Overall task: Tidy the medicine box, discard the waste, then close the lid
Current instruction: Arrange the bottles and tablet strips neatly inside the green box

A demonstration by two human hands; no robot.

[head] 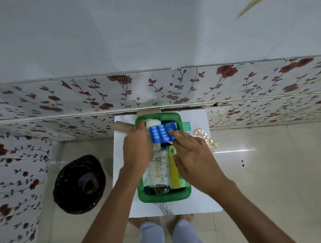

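A green medicine box [166,197] stands on a small white table [200,201], filled with packets. My left hand [138,149] reaches into the box's left side, fingers curled near a white bandage roll [152,123]. A blue blister pack [162,135] lies tilted over the box's far half; my right hand [193,156] touches its right edge with spread fingertips. Below them lie a white-green packet [156,171] and a yellow-green packet [173,173]. Whether my left hand grips anything is hidden.
A gold blister strip [206,138] lies on the table right of the box. Two cardboard tubes [122,127] lie at the far left corner. A bin lined with a black bag [79,184] stands on the floor to the left. A floral wall runs behind.
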